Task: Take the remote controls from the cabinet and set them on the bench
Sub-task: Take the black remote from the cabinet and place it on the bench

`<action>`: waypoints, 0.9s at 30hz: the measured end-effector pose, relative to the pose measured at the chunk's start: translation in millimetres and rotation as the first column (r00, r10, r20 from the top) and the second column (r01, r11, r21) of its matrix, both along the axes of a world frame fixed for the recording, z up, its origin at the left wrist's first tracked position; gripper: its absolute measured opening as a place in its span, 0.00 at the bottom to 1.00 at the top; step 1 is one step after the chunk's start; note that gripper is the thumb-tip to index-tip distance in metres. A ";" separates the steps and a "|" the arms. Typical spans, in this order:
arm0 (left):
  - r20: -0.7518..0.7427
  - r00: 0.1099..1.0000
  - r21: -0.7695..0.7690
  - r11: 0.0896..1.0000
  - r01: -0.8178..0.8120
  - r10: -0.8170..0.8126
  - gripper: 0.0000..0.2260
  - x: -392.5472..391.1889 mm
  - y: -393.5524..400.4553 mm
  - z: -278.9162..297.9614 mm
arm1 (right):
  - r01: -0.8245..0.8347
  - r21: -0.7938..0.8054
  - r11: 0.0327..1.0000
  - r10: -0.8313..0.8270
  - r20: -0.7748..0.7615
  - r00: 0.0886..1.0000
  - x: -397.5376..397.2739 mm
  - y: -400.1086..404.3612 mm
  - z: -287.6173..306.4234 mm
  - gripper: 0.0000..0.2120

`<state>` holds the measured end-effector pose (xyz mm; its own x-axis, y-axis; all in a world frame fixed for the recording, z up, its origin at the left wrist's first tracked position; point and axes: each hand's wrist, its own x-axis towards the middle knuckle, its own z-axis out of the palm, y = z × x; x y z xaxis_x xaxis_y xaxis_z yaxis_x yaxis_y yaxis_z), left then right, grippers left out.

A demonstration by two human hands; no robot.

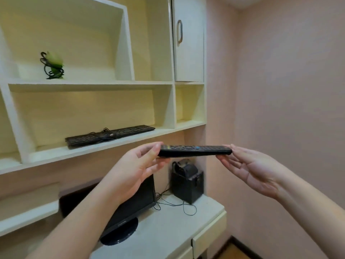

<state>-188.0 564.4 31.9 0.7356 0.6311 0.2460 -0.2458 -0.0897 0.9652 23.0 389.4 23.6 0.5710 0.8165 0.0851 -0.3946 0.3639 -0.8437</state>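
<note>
Nearest the camera, two bare forearms are stretched forward, and a black remote [194, 150] is held level in the air between the left hand [130, 172] and the right hand [250, 169]. The remote's left end is pinched by the left hand, thumb on top and curled fingers [160, 163] beneath. Its right end is touched by the straight, spread fingers [226, 161] of the right hand, whose palm is turned up and inward; nothing is gripped by that hand. The remote is kept in front of the cabinet [93, 83], clear of its shelves, and well above the table [168, 227]. The cabinet, the largest thing in view, is made up of pale open compartments, with a closed door [188, 40] and metal handle at the upper right. On its lower shelf a black keyboard [110, 136] is laid flat, with its cable looped over it. On the upper shelf a small green ornament [53, 65] in a dark wire holder is set. Below, on the white table, a dark monitor [134, 208] on a round base is partly hidden by the left arm, and a black box [186, 184] is placed against the wall, with thin wires trailing just beside it. A pink wall [280, 90] fills the right side.
</note>
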 end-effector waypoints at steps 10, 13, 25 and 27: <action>-0.093 0.973 0.004 0.977 0.212 -0.211 0.15 144.2 -88.5 -41.6 | 0.266 -0.040 0.963 -0.262 0.086 0.961 90.3 -133.8 -33.9 0.11; -0.104 0.954 -0.004 0.959 0.283 -0.282 0.21 174.9 -105.2 -45.8 | 0.327 -0.058 0.943 -0.324 0.050 0.945 106.4 -161.1 -41.2 0.11; -0.092 0.767 -0.113 0.772 0.625 -0.635 0.20 305.4 -134.7 -79.1 | 0.667 -0.095 0.739 -0.672 -0.023 0.740 140.4 -226.5 -72.0 0.11; -0.106 0.715 -0.087 0.722 0.686 -0.691 0.20 324.4 -142.2 -84.8 | 0.718 -0.114 0.687 -0.724 -0.019 0.689 140.4 -238.7 -77.2 0.13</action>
<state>136.4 422.2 -52.9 0.9923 -0.0555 0.1106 -0.1050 0.0944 0.9900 163.4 150.7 -53.6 0.9881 0.1527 -0.0198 -0.0918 0.4809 -0.8720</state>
